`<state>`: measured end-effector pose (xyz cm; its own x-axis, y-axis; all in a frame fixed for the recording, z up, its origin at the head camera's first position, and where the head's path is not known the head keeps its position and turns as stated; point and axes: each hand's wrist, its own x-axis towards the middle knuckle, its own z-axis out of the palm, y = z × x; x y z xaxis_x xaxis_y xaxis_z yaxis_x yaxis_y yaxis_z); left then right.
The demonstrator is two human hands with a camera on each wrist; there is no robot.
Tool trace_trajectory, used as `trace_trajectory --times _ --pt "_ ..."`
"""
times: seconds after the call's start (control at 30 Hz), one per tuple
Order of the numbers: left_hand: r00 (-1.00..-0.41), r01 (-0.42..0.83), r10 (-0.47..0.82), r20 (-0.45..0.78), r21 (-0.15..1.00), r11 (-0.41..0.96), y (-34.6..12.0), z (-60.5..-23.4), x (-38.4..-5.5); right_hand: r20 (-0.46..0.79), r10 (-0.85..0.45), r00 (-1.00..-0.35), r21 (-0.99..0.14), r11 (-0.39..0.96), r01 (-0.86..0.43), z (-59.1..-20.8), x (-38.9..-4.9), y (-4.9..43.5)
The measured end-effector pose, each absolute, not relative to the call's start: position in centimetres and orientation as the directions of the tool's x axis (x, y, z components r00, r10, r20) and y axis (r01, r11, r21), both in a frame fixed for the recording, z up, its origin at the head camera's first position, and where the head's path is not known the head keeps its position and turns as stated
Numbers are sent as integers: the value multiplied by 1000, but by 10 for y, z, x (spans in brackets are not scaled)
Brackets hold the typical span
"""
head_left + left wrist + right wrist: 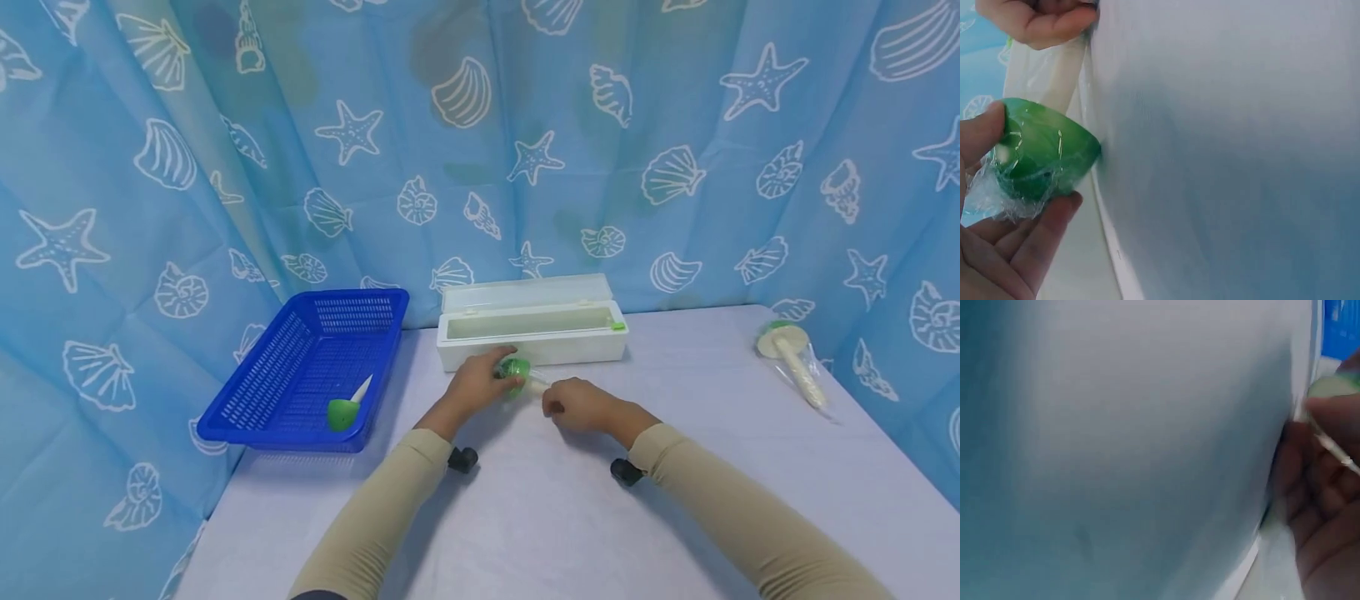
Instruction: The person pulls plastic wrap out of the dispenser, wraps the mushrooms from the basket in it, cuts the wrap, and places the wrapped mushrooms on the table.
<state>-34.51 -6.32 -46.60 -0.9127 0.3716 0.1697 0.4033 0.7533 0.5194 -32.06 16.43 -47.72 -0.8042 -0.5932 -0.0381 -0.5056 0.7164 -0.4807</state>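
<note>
Holding a wrapped tool (517,369) across both hands

The left hand (477,385) grips its green head (1047,147); the right hand (581,406) pinches the opposite end, handle (1065,78) or plastic (1017,208), I cannot tell which. Its long axis runs sideways between the hands, neither nearer, with the white box (558,348) just beyond them.

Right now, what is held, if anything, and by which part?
A plastic-wrapped item: the left hand grips its green head; the right hand pinches its other end, but whether handle or wrapping cannot be told.
</note>
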Motion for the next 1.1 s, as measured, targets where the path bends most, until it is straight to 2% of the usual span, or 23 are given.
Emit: trace_trajectory --times 0.1,0.17,0.23,0.3,0.37,0.47,0.6,0.77,0.93,1.03,1.1 --pt "-919 380 352 176 632 675 -69 -467 -345 -50 -523 -851 -718 611 -333 -479 -320 170" --pt "-924 354 335 183 740 572 -73 -467 -344 -37 -451 -892 -871 451 -192 -477 -320 177" --pt "-931 325 306 197 828 457 -77 -466 -343 -4 -395 -919 -959 263 -109 -474 -319 186" --pt "-933 324 283 224 866 382 -80 -463 -341 15 -342 -940 -987 147 -70 -470 -319 193" --pt "-928 353 256 270 858 373 -82 -460 -339 25 -294 -955 -996 79 -51 -466 -318 198" --pt "-907 422 207 367 795 436 -82 -459 -337 19 -207 -978 -997 65 -33 -459 -315 197" --pt "-836 523 166 523 670 527 -80 -460 -333 3 -110 -994 -999 -36 1 -448 -310 182" --pt "-737 622 221 638 513 591 -72 -458 -327 24 -10 -1000 -969 -248 -21 -434 -312 163" --pt "-664 682 282 692 406 609 -67 -462 -320 28 176 -984 -917 -387 -96 -430 -317 149" --pt "-587 744 338 736 325 584 -63 -464 -316 -42 241 -970 -835 -541 -98 -428 -321 143" --pt "-539 776 374 754 272 570 -59 -463 -314 -108 266 -958 -738 -667 -101 -425 -324 140"
